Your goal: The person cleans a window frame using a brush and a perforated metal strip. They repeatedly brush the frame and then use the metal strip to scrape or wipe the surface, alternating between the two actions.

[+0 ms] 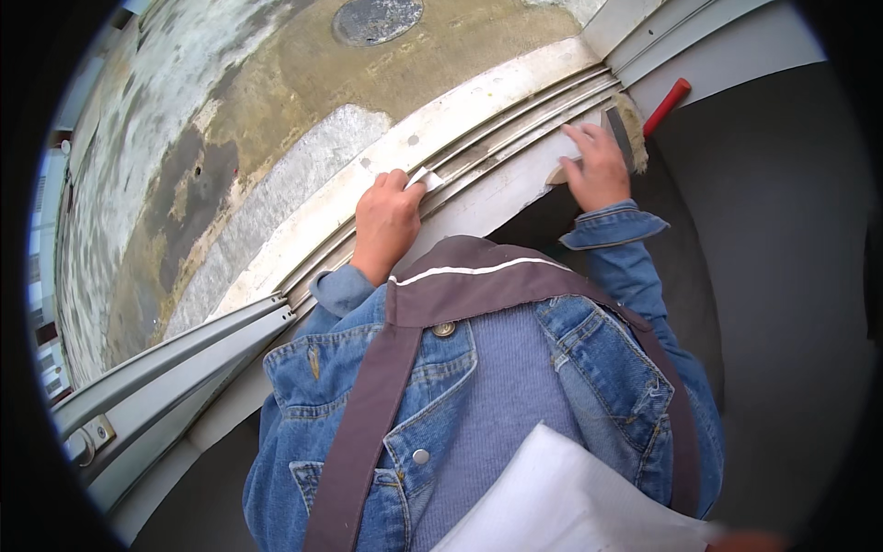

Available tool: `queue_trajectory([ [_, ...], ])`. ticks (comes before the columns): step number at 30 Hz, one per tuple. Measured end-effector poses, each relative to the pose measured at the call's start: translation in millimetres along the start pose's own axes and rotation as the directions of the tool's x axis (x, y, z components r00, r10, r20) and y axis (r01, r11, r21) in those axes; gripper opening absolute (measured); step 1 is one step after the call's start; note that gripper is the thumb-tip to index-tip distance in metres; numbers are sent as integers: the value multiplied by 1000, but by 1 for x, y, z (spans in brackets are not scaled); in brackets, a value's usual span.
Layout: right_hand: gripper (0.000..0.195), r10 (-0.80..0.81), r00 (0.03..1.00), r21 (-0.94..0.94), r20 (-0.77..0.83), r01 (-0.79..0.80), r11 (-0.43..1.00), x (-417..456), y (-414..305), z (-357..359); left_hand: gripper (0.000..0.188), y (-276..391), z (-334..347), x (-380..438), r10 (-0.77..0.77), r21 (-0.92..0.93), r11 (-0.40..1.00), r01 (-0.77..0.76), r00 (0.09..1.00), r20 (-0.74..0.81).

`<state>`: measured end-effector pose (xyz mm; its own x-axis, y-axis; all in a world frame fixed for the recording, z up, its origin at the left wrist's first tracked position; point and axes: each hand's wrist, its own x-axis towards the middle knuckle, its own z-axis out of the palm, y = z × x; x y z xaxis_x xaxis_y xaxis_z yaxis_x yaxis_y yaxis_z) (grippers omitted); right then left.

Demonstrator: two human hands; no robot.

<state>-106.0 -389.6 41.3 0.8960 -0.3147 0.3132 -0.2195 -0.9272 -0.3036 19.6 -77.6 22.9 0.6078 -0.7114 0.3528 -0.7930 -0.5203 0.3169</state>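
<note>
My left hand [390, 217] pinches a small piece of white paper or cloth [425, 179] over the metal tracks of a sliding window [476, 148]. Over the inner white sill [507, 186], at the tracks' right part, is my right hand [599, 165], fingers spread and slightly blurred. Right beside it lies a brush with pale bristles [631, 131] and a dark edge; whether my fingers touch it I cannot tell. A red handle [668, 107] sticks out behind the bristles. A pale wooden edge [556, 174] shows under my right palm.
Sliding window sashes [186, 359] with a metal latch stand at the lower left. Beyond the white outer ledge [310, 228] lies stained concrete ground with a round dark cover [377, 21]. The window frame's corner [621, 41] rises at upper right. White cloth [552, 497] is near my chest.
</note>
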Motion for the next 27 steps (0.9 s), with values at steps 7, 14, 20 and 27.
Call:
queue_trajectory([
  [7,51,-77,997,-85,-14,75,994,5,-37,29,12,3,1,7,-20,-110,994,27,998,64],
  [14,63,475,864,229,-167,-435,871,-15,77,53,13,0,7,9,-10,-95,995,16,998,62],
  [20,54,287,944,80,-164,-278,957,1,22,44,13,6,6,5,-31,-95,995,34,999,40],
  [27,46,3,995,3,-102,-3,1000,26,-19,67,9,6,13,12,-29,-114,993,31,999,17],
])
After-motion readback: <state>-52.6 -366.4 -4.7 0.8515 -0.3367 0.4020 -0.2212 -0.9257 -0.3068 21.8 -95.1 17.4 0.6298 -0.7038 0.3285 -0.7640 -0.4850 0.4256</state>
